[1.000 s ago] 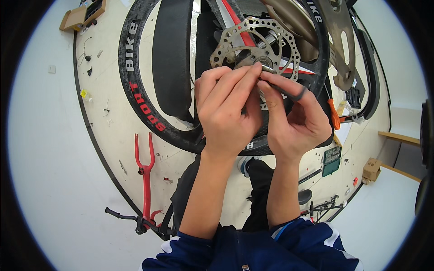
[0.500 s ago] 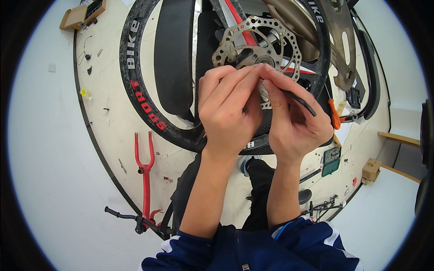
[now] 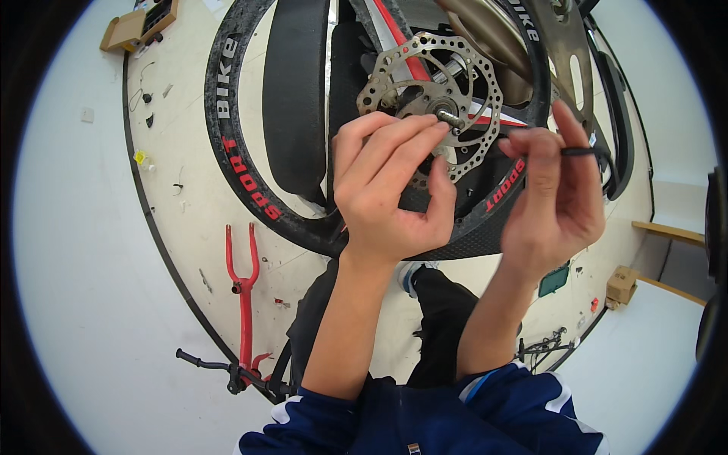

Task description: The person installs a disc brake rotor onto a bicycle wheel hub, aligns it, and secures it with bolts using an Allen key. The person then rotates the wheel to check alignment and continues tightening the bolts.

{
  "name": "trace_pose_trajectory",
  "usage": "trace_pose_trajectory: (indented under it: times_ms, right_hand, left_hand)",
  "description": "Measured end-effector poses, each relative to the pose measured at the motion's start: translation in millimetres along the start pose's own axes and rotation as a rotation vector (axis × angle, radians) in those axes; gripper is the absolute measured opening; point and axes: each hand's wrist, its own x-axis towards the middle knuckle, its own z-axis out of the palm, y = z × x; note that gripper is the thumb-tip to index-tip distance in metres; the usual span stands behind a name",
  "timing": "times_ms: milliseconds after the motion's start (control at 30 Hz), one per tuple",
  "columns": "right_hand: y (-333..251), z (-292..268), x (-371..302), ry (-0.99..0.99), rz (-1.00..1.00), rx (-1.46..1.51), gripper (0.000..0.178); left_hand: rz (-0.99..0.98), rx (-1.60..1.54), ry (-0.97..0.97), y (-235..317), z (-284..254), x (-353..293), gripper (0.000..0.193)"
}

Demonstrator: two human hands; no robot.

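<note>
A bicycle wheel [image 3: 244, 178] with a black rim and red and white lettering lies below my hands. At its hub is a drilled metal brake disc [image 3: 487, 80], and a threaded axle end [image 3: 450, 119] sticks up from the centre. My left hand [image 3: 390, 178] reaches over the disc, its fingertips at the axle and its thumb apart from them; nothing shows in its grasp. To the right, my right hand [image 3: 553, 197] pinches a thin black bent rod [image 3: 582, 152], which looks like a hex key. Motion slightly blurs that hand's fingertips.
A red bicycle fork [image 3: 244, 303] with black handlebars [image 3: 203, 362] lies at the lower left. An open cardboard box [image 3: 125, 30] is at the far left. A green case [image 3: 554, 280] and a small carton [image 3: 622, 284] sit at the right. Small parts are scattered on the floor.
My right hand has moved away from the hub to the right, taking the black rod along. My left thumb has spread from its fingers, and the axle end now shows.
</note>
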Motion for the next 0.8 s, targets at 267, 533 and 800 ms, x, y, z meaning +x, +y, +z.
trace_pose_trajectory:
  times_ms: [267, 533, 800]
  right_hand:
    - [0, -34, 61, -0.801, -0.207, -0.544, 0.023]
    - [13, -1, 105, -1.256, -0.535, -0.542, 0.015]
    - [23, 4, 114, -1.359, -0.628, -0.568, 0.018]
  left_hand:
    - [-0.105, 0.061, 0.153, -2, 9, -10, 0.029]
    - [-0.132, 0.104, 0.131, 6, 15, -15, 0.026]
    - [-0.166, 0.127, 0.184, 0, 19, -20, 0.021]
